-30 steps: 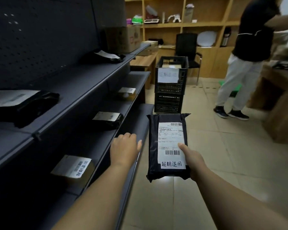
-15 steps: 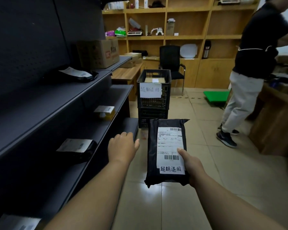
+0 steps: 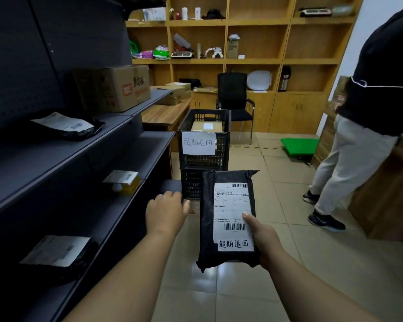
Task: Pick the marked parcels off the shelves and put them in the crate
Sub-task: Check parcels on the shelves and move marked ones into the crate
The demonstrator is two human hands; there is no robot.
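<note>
The right hand (image 3: 264,238) grips a black plastic mailer parcel (image 3: 228,219) with a handwritten white label, thumb on top, fingers hidden beneath. The left hand (image 3: 165,212) hangs empty, fingers relaxed. Beyond both hands stands the black slatted plastic crate (image 3: 204,145), its lower half hidden by the parcel.

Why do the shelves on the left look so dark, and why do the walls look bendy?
In the head view, the grey shelves sit in shadow while the floor shines with glare below the black parcel held by the right hand; the wide-angle lens bends straight lines near the edges; the nearest shelf parcel looks blurry.
</note>
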